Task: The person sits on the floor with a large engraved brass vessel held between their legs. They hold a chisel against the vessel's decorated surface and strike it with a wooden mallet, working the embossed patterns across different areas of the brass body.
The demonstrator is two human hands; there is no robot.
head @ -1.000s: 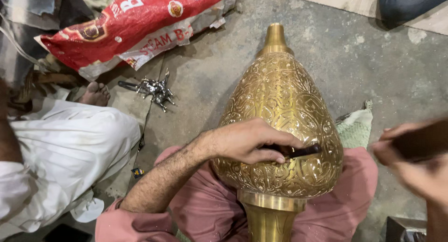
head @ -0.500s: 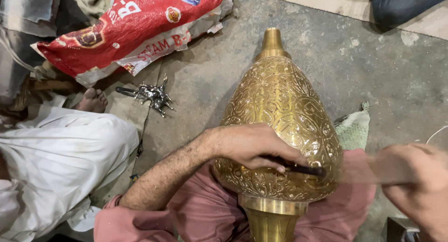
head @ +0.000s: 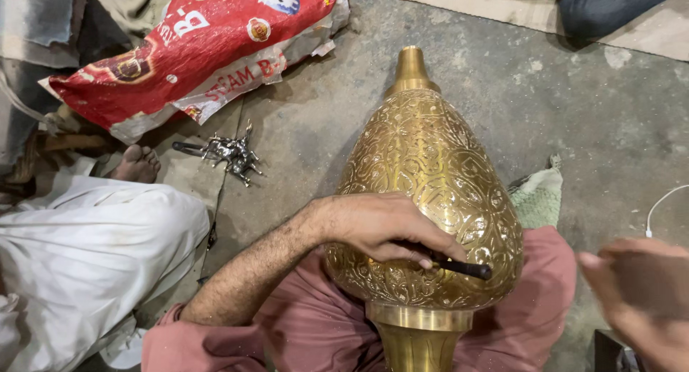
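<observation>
Engraved brass vessel point(head: 430, 192) laid across the lap, neck pointing away over the floor, so its belly faces up; left hand point(head: 384, 225) pinning a dark punch point(head: 459, 266) against it; right hand point(head: 639, 300) blurred, grip unclear

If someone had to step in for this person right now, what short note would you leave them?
Left hand: rests on the engraved brass vessel and pinches a thin dark tool, tip against the lower right of the body.
Right hand: blurred at the right edge, off the vessel; what it holds cannot be told.
Vessel: lies across the lap on the pink trousers, narrow neck pointing away.
Done: pattern covers the visible surface.
Left: cannot be told how much remains; the tool is at work near the lower band.
</observation>
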